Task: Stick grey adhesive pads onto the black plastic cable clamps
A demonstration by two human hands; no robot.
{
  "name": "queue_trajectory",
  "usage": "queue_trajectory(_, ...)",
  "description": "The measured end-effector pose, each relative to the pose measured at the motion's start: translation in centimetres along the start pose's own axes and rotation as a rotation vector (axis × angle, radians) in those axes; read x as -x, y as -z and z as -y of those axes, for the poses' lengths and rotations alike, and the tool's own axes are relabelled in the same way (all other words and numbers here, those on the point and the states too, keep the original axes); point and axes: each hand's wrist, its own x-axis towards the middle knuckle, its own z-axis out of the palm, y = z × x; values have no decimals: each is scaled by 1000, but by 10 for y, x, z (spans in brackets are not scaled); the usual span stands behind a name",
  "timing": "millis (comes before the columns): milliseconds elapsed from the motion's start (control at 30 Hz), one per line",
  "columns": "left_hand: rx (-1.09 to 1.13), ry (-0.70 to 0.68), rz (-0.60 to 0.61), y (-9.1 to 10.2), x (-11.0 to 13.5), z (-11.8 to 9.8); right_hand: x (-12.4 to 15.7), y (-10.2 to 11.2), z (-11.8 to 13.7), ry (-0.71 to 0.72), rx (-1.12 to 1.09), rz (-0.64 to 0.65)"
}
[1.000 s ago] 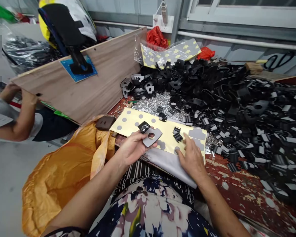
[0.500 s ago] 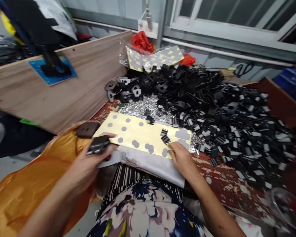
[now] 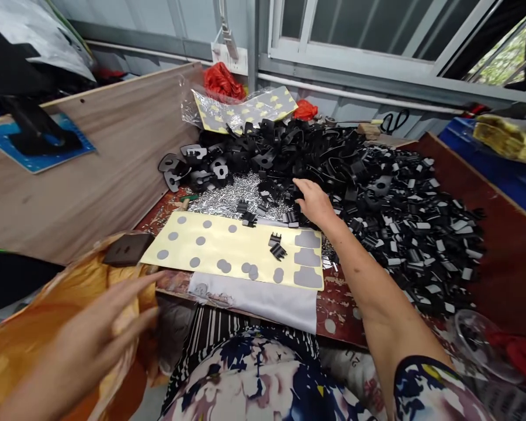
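My left hand (image 3: 99,330) is blurred, with its fingers stretched out and nothing visible in them, over an orange bag (image 3: 39,310). My right hand (image 3: 315,204) reaches to the near edge of a heap of black plastic parts (image 3: 280,158), thumb and fingers apart; its fingertips are close to the parts. Between the hands lies a pale yellow backing sheet (image 3: 219,248) carrying grey round stickers and, at its right end, larger grey stickers (image 3: 307,257). Two small black clips (image 3: 277,245) rest on the sheet, and another clip (image 3: 249,219) sits at its far edge.
Small black clips with grey pads (image 3: 421,240) cover the table's right side. Silvery metal pins (image 3: 223,196) lie behind the sheet. A dark brown block (image 3: 128,249) is at left, below a wooden board (image 3: 127,152). Scissors (image 3: 394,121) lie at the back; a clear plastic tub (image 3: 477,339) stands front right.
My left hand has let go of a black part, now out of sight, and moved down and left over the bag. My right hand went from the sheet's edge forward to the heap.
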Motion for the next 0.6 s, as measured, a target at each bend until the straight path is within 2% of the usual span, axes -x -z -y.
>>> queue_trajectory(67, 137, -6, 166, -33, -6, -14, -3, 0, 11, 33, 0, 2)
queue_trajectory(133, 333, 15, 279, -69, -16, -29, 13, 5, 34, 81, -45, -85)
queue_trajectory(233, 664, 58, 286, -120, -34, -49, 58, 14, 79, 173, -253, -119)
queue_trajectory(333, 880, 112, 384, -160, -48, -63, 106, 19, 106, 124, -517, -39)
queue_trajectory(400, 931, 194, 503, -182, -54, -71, 133, 23, 100, -25, -645, -21)
queue_trajectory(433, 941, 239, 551, -192, -56, -76, 146, 27, 90, -120, -653, -55)
queue_trajectory(533, 973, 329, 671, -222, -64, -95, 186, 37, 53, -324, -410, -232)
queue_trajectory(600, 1020, 344, 739, -244, -72, -109, 211, 38, 39, -327, -243, -219)
